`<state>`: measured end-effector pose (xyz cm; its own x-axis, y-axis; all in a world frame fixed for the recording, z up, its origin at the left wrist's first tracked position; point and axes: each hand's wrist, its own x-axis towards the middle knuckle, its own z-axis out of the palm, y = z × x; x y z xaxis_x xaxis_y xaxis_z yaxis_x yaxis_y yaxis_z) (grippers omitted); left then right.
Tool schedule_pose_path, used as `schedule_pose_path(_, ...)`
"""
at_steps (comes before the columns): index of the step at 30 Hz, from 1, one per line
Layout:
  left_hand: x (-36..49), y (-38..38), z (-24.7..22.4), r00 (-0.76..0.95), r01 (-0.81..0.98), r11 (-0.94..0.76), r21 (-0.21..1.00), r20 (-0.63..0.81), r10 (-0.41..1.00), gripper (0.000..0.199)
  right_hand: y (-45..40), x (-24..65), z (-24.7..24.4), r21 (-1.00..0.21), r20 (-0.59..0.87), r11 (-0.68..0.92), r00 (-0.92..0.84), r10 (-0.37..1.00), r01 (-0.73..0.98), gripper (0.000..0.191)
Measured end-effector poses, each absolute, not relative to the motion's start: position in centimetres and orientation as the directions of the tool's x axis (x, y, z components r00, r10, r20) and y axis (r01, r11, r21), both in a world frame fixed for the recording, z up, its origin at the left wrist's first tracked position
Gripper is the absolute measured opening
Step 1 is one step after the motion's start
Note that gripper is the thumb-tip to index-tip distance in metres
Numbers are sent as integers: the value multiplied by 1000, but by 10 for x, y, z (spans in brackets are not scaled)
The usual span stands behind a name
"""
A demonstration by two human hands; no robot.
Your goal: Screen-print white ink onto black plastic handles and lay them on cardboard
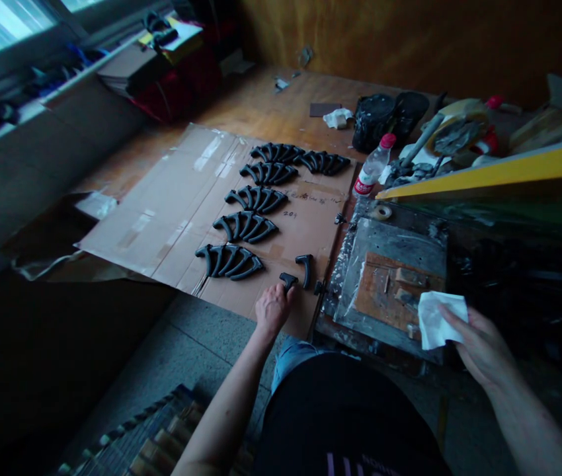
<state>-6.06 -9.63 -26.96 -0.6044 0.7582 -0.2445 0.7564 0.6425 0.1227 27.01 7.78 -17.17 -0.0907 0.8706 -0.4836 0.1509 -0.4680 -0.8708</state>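
The right hand (484, 344)'s grip is closed on a white cloth (440, 320). The left hand (274, 307)'s grip pinches a black piece (288, 281) at the cardboard (256, 301)'s near edge, its head crosswise, its long axis partly hidden. Beyond lie fanned black pieces (231, 262), handwriting resembling "209" (289, 214), then a red-labelled bottle (373, 168), its lettering unreadable.

Looks like a small workshop to me. The worktop (305, 86) has a flattened cardboard sheet (176, 198) on it with rows of matching black curved parts (231, 262) laid out. Just right of the cardboard there's a grimy, paint-spattered metal plate (390, 231) with a scuffed wooden board (375, 301) on top, plus tape rolls (383, 212) beyond.
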Motion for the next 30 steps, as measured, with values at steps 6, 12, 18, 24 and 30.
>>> schedule_pose_path(6,-67,-92,-257,-617,775,628,67,-131,776,50,77,278,-173,-867,-491,-484,-37,870,115,43)
schedule_pose_path(12,-55,-46,-245,-494,864,495,95,-29,869,46,82,283,-174,-904,-425,-426,45,904,21,39)
schedule_pose_path(18,-46,-6,-242,-562,822,568,42,-103,820,37,89,290,-176,-943,-331,-332,45,943,16,47)
schedule_pose_path(24,3,-3,-202,-364,888,356,291,-30,931,31,97,304,-183,-952,-189,-200,72,979,231,51)
schedule_pose_path(30,93,12,-195,87,903,-35,427,-103,991,32,100,288,-187,-787,175,294,-261,949,542,39)
